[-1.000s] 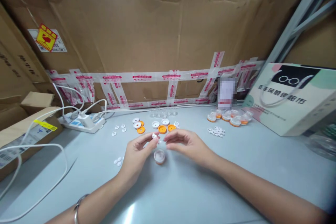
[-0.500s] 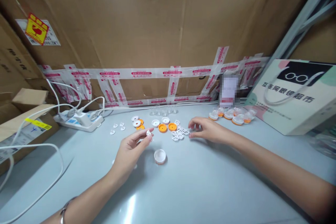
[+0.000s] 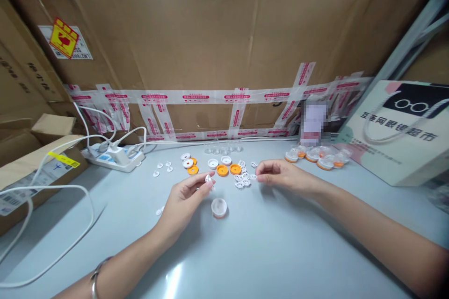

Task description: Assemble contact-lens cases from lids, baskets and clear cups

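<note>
Small white plastic piece [image 3: 208, 179] pinched between thumb and fingertips of left hand [image 3: 184, 197], held just above pale grey table [image 3: 266, 252]. Round white plastic cap with orange rim [image 3: 219, 207] standing open side up on table just beside that hand, toward the right. Right hand [image 3: 280, 175] resting low over table, fingers curled together at edge of loose heap of small white perforated plastic discs [image 3: 242, 180]; whether a disc is gripped, cannot tell. Behind heap, flat orange and white round lids [image 3: 222, 170] scattered in a short row, with tiny clear plastic domes [image 3: 224, 149] farther back. Further right, cluster of assembled orange-and-clear caps [image 3: 324, 157] near white printed paper bag with rope handle [image 3: 403, 131]. To the left, few small white studs [image 3: 162, 168], then white power strip with plugged charger [image 3: 114, 157] and white cables [image 3: 52, 215] trailing across table. Brown cardboard sheet with red-printed tape strips [image 3: 224, 56] upright along back edge. Silver bangle [image 3: 95, 274] on left wrist.
</note>
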The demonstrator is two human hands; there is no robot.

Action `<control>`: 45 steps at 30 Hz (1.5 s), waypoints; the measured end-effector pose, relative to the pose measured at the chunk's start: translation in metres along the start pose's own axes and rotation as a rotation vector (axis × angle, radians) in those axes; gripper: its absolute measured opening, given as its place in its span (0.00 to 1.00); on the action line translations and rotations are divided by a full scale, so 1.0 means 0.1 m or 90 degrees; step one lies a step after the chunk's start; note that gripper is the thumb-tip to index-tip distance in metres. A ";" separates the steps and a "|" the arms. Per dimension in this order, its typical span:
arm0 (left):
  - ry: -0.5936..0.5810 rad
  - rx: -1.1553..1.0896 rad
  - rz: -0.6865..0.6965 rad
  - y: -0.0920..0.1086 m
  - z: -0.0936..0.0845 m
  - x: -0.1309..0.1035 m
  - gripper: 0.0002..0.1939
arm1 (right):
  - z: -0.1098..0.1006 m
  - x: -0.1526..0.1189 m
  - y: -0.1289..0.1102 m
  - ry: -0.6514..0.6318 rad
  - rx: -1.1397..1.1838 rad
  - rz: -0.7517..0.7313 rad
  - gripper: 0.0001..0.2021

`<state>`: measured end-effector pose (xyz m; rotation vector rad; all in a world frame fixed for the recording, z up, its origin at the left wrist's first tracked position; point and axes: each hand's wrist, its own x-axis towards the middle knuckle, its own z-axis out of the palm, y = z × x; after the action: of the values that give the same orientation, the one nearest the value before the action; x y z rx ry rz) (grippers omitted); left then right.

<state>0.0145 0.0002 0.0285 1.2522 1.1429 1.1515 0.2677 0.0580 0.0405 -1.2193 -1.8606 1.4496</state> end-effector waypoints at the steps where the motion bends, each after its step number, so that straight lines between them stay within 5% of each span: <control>1: -0.010 -0.010 -0.001 0.00 0.01 -0.01 0.15 | 0.05 -0.02 -0.03 -0.015 0.069 -0.003 0.13; 6: -0.072 -0.065 0.011 -0.01 0.04 -0.05 0.16 | 0.34 -0.06 -0.17 -0.141 0.241 -0.013 0.12; 18: -0.213 -0.235 -0.066 -0.03 0.04 -0.08 0.13 | 0.48 0.10 -0.59 -0.212 -0.025 -0.061 0.06; 31: -0.241 -0.185 -0.098 -0.03 0.03 -0.08 0.15 | 0.44 0.17 -0.53 -0.272 0.000 0.007 0.07; 45: -0.171 -0.127 -0.143 -0.16 0.02 -0.01 0.14 | 0.56 0.24 -0.25 -0.193 0.079 0.029 0.12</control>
<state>0.0164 -0.0009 0.0125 1.0587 0.9182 0.8764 0.2025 0.0494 0.0427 -1.0347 -1.9073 1.8318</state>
